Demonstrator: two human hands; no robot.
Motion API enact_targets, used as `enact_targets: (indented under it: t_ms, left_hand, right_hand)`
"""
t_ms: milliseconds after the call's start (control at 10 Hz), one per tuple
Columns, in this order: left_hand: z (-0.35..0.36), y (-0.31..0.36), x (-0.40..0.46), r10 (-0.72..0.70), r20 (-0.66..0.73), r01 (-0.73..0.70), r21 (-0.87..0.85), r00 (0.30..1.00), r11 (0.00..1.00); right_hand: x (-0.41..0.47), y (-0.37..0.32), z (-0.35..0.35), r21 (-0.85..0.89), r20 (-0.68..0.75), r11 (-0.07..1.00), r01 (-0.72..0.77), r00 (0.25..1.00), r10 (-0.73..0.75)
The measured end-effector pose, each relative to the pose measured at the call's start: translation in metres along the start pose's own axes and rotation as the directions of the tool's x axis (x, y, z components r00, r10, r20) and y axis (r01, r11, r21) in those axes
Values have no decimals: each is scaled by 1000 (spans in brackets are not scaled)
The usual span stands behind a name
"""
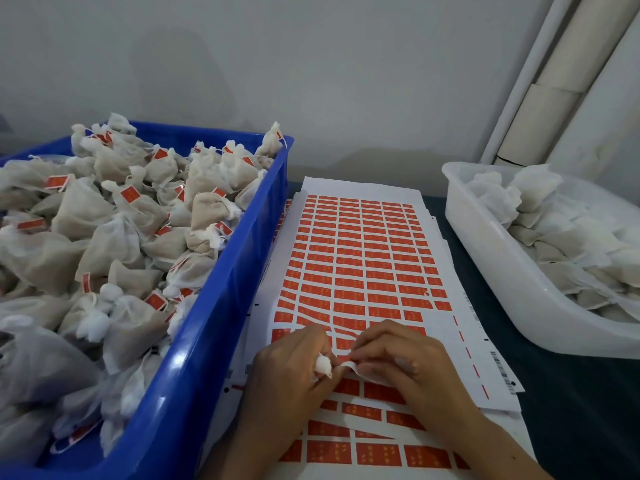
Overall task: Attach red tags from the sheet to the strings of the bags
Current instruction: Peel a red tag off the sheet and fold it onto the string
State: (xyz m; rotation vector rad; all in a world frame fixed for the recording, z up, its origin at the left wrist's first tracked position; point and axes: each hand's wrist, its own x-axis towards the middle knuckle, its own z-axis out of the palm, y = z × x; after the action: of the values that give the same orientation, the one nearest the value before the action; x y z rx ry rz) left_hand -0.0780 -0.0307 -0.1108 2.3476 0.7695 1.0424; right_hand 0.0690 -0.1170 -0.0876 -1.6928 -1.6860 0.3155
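While the left hand point(294, 368) grips a white bag point(322, 364) and the right hand point(405, 362) pinches a red tag point(343, 359) beside it, both over the sheet's point(360, 258) near end, the blue crate point(221, 306) left of the sheet brims with tagged bags; untagged ones fill the white tub point(485, 258) on the sheet's right, so much remains.

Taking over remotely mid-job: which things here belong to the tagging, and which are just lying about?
In the job: left hand gripping a bag; right hand pinching a red tag; tag sheet; blue crate; white tub.

Lying about: cardboard tubes.
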Motion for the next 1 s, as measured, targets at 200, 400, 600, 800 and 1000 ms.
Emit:
enact_targets:
  t_ms: [200, 400, 600, 800, 1000]
  left_hand:
    - [-5, -1, -1, 11, 10, -11, 54, 1000, 998]
    - [12, -10, 2, 102, -199, -81, 107, 975, 991]
    - [0, -10, -4, 19, 13, -21, 103, 1000, 994]
    - [-4, -5, 2, -211, 271, 179, 137, 939, 974]
    - [-6, -7, 2, -247, 215, 249, 19, 945, 968]
  right_hand:
    - [6, 3, 3, -151, -16, 973, 176, 984, -180]
    - [4, 3, 10, -318, -37, 908, 272, 954, -299]
    - [5, 12, 13, -4, -22, 1000, 6, 1000, -6]
    - [10, 15, 14, 36, 69, 998, -60, 996, 57]
    - [15, 13, 11, -27, 97, 998, -53, 994, 56]
